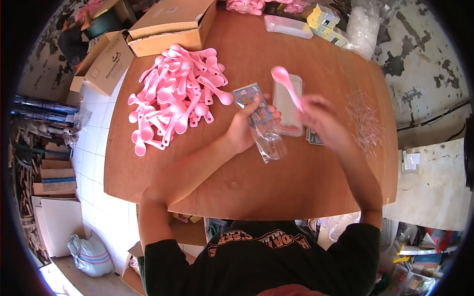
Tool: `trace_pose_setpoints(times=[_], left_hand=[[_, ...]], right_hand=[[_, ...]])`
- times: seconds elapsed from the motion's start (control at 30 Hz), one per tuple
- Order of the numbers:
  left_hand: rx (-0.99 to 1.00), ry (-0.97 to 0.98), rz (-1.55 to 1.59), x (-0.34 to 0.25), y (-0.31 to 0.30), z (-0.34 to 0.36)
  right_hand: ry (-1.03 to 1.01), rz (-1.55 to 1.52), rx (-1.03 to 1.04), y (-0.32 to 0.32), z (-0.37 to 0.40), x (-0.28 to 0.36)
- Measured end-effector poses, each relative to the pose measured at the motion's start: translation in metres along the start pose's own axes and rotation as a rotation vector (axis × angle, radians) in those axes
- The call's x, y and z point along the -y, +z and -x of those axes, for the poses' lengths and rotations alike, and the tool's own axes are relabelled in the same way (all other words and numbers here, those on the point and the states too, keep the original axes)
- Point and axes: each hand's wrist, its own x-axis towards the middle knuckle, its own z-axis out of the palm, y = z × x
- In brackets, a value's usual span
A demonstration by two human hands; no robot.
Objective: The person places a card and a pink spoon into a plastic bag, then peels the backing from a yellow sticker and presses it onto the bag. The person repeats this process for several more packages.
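Leftmost, spoon pile (180,93): a loose pink heap on the bench (222,187), bowls and handles crossed every way (tugging one could drag its neighbours).
Left hand (240,129): fingers pressed together on the patterned card (245,92) and clear bag (268,144), thumb on top.
Bag: its bare end sags towards me; it looks thin, soft and slippery, best pinched where the card stiffens it.
Clear packets (289,111): lying flat on the bench, near both hands.
Pink spoon (280,75): up over the packets, bowl away from me; light, stiff and smooth by its look, apt to swivel when held by the tip, steadier gripped mid-handle.
Right hand (326,121): fingers pinching the handle end, slightly blurred.
Card stack (315,137): partly hidden beneath my right hand.
Thin strips (364,123): a wispy, tangled scatter.
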Motion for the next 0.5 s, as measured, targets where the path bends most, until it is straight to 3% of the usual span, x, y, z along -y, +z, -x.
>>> trace_pose_setpoints(times=[0.17,0.23,0.33,0.5], left_hand=[[-0.106,0.069,0.068,-0.007,0.003,-0.002],[-0.173,0.118,0.08,-0.005,0.003,-0.003],[-0.184,0.129,0.039,-0.004,0.006,-0.002],[-0.139,0.09,-0.014,0.007,0.008,0.004]], right_hand=[[0.17,-0.069,-0.126,-0.009,0.103,-0.036],[0.351,-0.092,-0.164,-0.003,0.123,-0.044],[0.487,-0.13,-0.081,0.005,0.135,-0.047],[0.357,-0.113,-0.047,0.02,0.118,-0.049]])
